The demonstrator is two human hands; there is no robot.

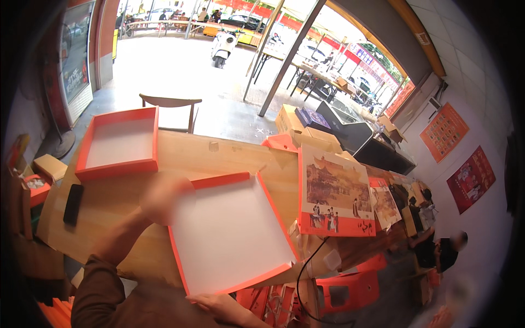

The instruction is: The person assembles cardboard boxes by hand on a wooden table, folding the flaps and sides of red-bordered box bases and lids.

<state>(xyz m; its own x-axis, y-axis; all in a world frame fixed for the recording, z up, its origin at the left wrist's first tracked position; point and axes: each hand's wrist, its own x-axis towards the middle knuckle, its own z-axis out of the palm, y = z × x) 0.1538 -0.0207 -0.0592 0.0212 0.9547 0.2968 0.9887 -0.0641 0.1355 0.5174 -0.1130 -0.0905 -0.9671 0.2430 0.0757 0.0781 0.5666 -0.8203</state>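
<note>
Before me lies a shallow cardboard box part (pixel 236 233) with orange-red walls and a pale inside, turned at an angle on the table. Two of its right-hand corners show gaps between the walls. My left hand (pixel 168 199) is blurred at the box's upper left corner; its finger positions are unclear. Along the near wall, close to the lower left corner, my right hand (pixel 219 307) grips the edge, its fingers partly hidden. A second orange-red box tray (pixel 121 143) rests at the far left of the table with its pale inside facing up.
A printed box (pixel 337 192) stands to the right on the wooden table (pixel 205 149). A black phone-like object (pixel 73 205) lies at left. A black cable (pixel 301 279) hangs by the table's right side, near red plastic stools (pixel 348 287). A chair (pixel 170 102) stands beyond.
</note>
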